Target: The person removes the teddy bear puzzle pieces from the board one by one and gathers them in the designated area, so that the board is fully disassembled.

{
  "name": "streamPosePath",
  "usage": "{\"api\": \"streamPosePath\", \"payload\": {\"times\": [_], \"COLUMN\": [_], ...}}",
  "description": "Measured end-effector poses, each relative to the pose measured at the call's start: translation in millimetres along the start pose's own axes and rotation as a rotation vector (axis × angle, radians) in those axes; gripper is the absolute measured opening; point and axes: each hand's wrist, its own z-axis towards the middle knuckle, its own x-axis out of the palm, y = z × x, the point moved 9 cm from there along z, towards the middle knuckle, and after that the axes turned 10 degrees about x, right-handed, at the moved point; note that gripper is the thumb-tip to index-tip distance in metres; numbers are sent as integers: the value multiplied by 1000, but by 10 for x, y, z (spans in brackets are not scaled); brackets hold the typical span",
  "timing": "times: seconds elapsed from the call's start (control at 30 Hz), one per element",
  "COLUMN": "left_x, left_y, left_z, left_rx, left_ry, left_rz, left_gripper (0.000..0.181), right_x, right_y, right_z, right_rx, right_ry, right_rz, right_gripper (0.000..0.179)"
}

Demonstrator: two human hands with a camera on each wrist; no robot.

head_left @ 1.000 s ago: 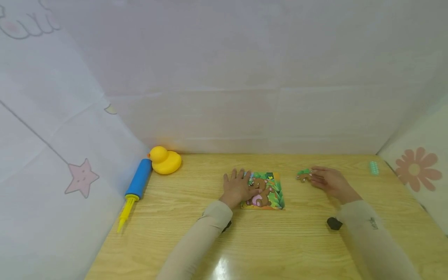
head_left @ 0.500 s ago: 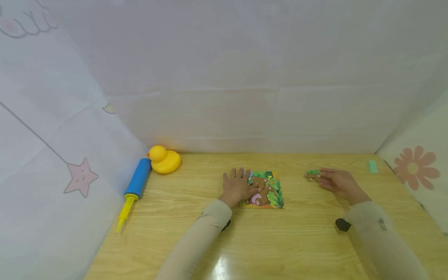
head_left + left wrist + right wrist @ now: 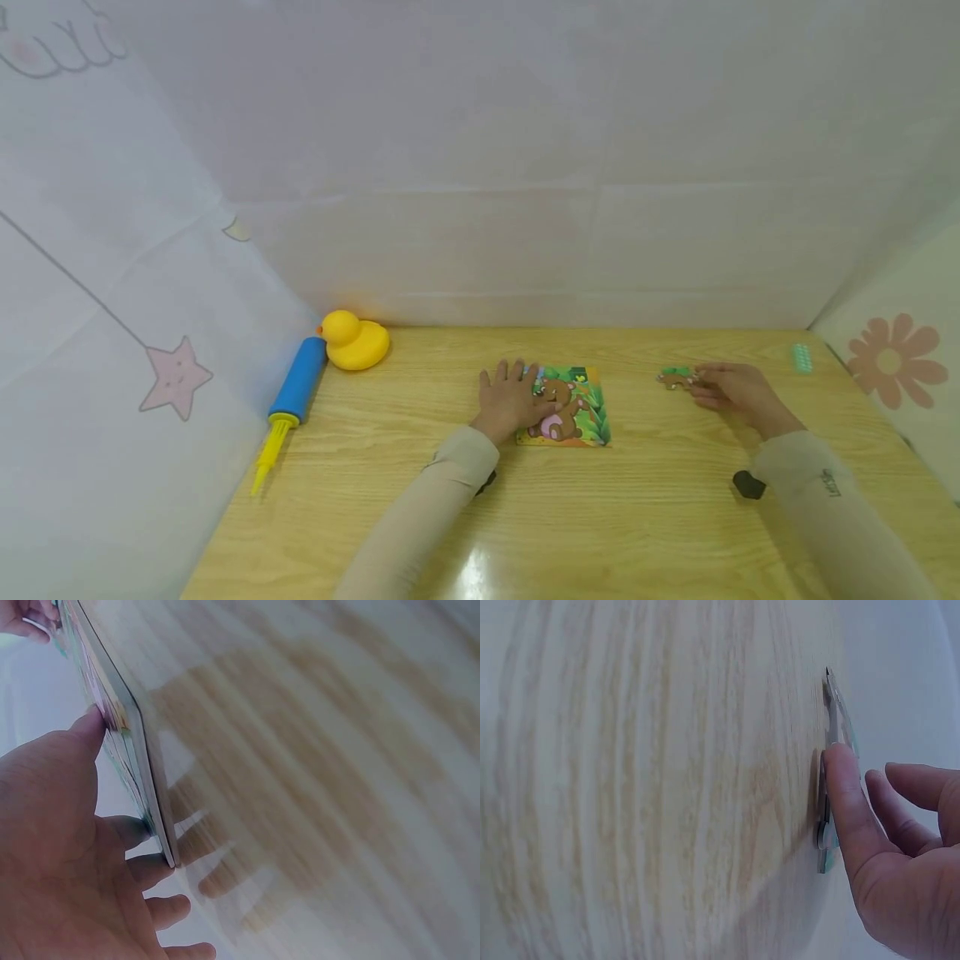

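Note:
My left hand (image 3: 512, 406) lies spread over the left part of a square puzzle (image 3: 592, 408) with a brown bear picture. In the left wrist view, the thumb (image 3: 90, 727) rests by the puzzle's edge. At the right, my right hand (image 3: 738, 396) pinches a small jigsaw puzzle piece (image 3: 675, 379) in green and brown by its right end. Seen edge-on in the right wrist view, the puzzle piece (image 3: 836, 705) is close to the tabletop and partly covered by a finger; how the fingertips meet on it is partly hidden.
A yellow toy duck (image 3: 356, 342) sits at the back left, beside a blue and yellow hand pump (image 3: 300, 383). Far right on the wooden table (image 3: 600, 525) lies a small mint-green item (image 3: 802, 358). Pale printed sheets (image 3: 480, 250) rise behind and along both sides.
Over the last second my right hand has drawn the puzzle piece a little to the right, farther from the puzzle. My left hand has stayed in place.

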Motion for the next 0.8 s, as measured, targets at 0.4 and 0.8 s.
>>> {"api": "streamPosePath", "payload": {"times": [0.4, 0.8], "left_x": [0, 35], "left_y": [-12, -2], "left_z": [-1, 43], "left_rx": [4, 8], "left_ry": [4, 8], "left_rz": [9, -24], "left_gripper": [88, 91], "right_x": [-33, 57], "right_y": [65, 145], "right_z": [-48, -51], "right_rx": [-29, -97], "right_ry": [-70, -51], "right_rz": [-187, -189], "right_gripper": [62, 64]}}
